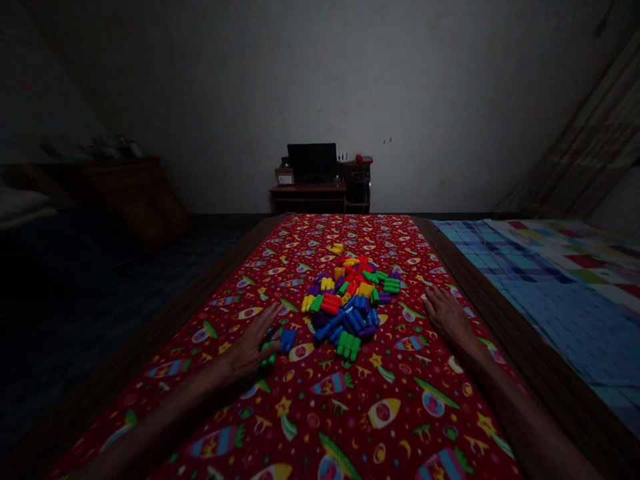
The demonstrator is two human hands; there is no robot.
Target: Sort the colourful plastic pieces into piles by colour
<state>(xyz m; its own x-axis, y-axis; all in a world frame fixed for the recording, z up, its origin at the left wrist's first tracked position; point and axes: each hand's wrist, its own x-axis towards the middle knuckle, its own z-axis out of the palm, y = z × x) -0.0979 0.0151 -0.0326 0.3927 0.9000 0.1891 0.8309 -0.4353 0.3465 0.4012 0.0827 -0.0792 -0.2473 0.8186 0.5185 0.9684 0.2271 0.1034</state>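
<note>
A heap of bright plastic building blocks [350,300], red, blue, green, yellow and purple, lies in the middle of a table covered by a red patterned cloth [350,413]. My left hand [250,350] rests flat on the cloth left of the heap, fingers stretched out, touching a blue block [287,340] and a green block [267,360]. To the right of the heap my right hand [445,313] lies flat on the cloth, fingers spread, holding nothing.
The table's wooden edge [505,320] runs along the right side, with a blue checked bed cover [550,287] beyond it. A small desk with a dark screen [313,163] stands against the far wall. A wooden cabinet [130,193] stands at the left in the dark.
</note>
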